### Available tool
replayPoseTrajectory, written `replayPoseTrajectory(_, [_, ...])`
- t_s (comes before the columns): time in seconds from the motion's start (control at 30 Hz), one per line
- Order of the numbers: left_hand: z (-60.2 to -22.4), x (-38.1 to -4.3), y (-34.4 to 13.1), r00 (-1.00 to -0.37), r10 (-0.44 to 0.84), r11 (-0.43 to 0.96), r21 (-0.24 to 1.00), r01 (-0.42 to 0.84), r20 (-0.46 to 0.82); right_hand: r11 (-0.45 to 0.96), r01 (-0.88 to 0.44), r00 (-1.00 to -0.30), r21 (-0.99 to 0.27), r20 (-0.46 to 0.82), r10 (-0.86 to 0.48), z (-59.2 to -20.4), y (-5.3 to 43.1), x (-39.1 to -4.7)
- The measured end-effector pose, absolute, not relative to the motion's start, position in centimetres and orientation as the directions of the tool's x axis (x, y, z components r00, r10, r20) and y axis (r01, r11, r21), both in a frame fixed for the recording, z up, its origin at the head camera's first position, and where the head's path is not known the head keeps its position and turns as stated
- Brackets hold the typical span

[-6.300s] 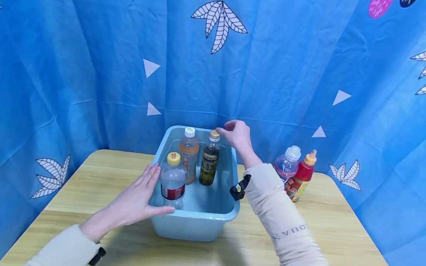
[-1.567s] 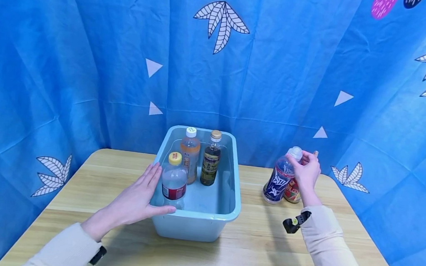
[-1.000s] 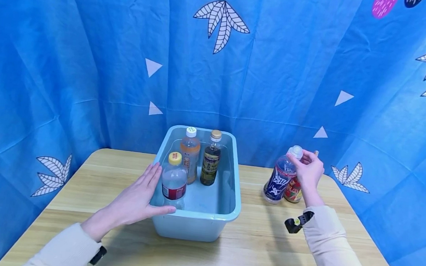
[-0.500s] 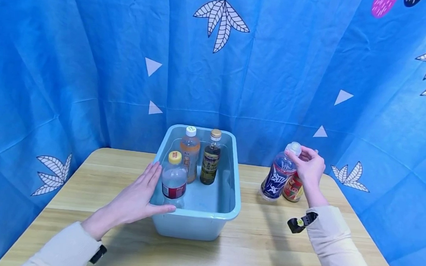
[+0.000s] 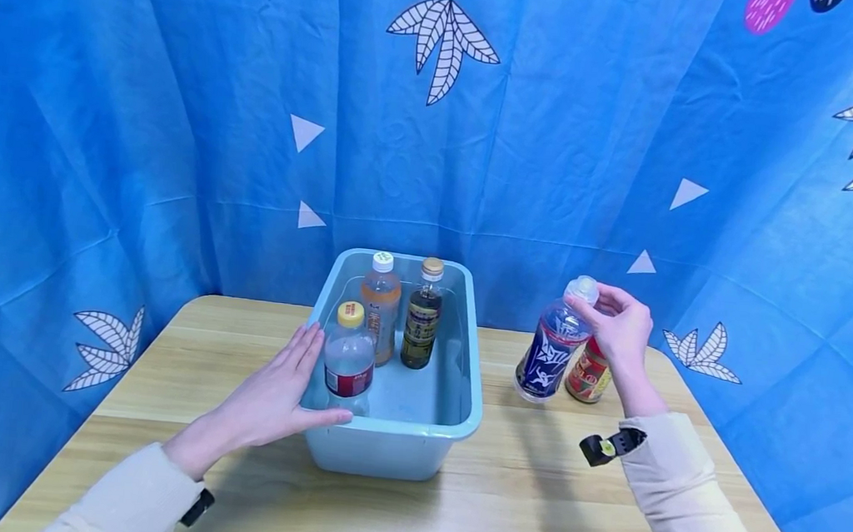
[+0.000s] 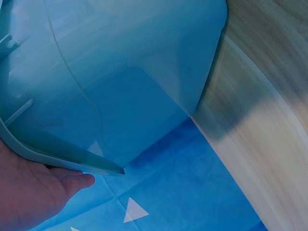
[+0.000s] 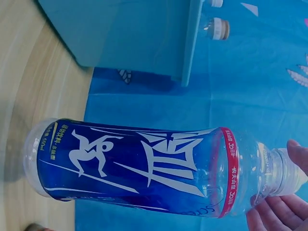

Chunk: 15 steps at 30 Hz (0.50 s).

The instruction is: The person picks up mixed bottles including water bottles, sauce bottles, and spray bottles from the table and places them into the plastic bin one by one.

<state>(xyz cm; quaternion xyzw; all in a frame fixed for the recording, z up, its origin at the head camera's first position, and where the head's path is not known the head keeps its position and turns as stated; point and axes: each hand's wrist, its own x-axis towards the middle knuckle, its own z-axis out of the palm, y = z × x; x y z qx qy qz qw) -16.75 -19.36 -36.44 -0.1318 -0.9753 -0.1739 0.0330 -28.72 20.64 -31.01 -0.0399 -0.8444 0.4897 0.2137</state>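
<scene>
My right hand (image 5: pixel 620 327) pinches a clear drink bottle (image 5: pixel 549 355) with a dark blue label by its capped neck. The bottle leans, its top toward the right; whether its base touches the table I cannot tell. In the right wrist view the bottle (image 7: pixel 130 168) shows close up, with fingertips (image 7: pixel 276 214) at its neck. With fingers straight, my left hand (image 5: pixel 265 399) rests on the near left corner of a light blue basin (image 5: pixel 381 454). Inside stand a yellow-capped bottle (image 5: pixel 348 360), a white-capped orange one (image 5: pixel 379 312) and a dark bottle (image 5: pixel 419 332) with a gold cap.
Right behind the held bottle stands a red sauce bottle (image 5: pixel 587 379), partly hidden by it and the hand. Basin and bottles are on a wooden table (image 5: pixel 484 488). A blue patterned curtain (image 5: pixel 571 144) hangs along the back and sides.
My right hand went from the dark bottle in the basin to the blue-labelled bottle and took hold of its neck. Lately that bottle has shifted slightly left and up. The left hand stays put.
</scene>
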Motion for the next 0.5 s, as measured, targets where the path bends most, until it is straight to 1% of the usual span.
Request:
replayPoseTrajectory(0.33, [-36.5,-16.8,-19.3,-0.965,0.240,0.906,0.333,0.262,0.106,0.546,-0.189,-0.914,-0.816,0.350,0.208,-28.6,19.7,-27.4])
replayPoseTrajectory(0.5, [-36.4,-16.8,-19.4,-0.965,0.243,0.903,0.341,0.263,0.101,0.547,-0.190,-0.915,-0.816,0.348,0.202,-27.6,19.4,-27.0])
